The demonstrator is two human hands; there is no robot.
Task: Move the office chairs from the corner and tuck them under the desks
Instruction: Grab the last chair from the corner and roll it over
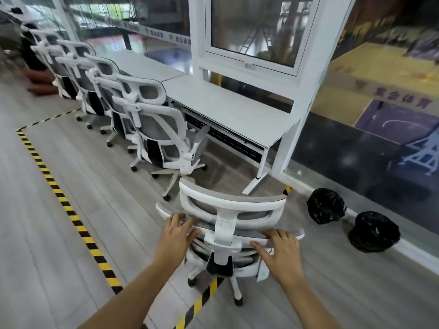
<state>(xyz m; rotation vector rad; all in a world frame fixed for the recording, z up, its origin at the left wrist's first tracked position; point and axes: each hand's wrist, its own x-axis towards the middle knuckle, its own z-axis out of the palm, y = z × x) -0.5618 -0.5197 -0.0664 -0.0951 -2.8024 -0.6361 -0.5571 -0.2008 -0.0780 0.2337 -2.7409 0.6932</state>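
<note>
A white office chair with grey mesh (228, 210) stands right in front of me, its back toward me, a short way from the end of the white desk (237, 110). My left hand (177, 236) rests on the left top edge of its backrest, fingers spread over the rim. My right hand (280, 248) lies on the right top edge, fingers splayed. A row of several matching chairs (156, 131) stands along the desks to the left, the nearest one turned slightly askew.
Yellow-black hazard tape (71, 214) runs across the wooden floor on my left and under the chair. Two black bin bags (325, 205) sit against the glass wall at right. A white window frame post (301, 103) stands by the desk end.
</note>
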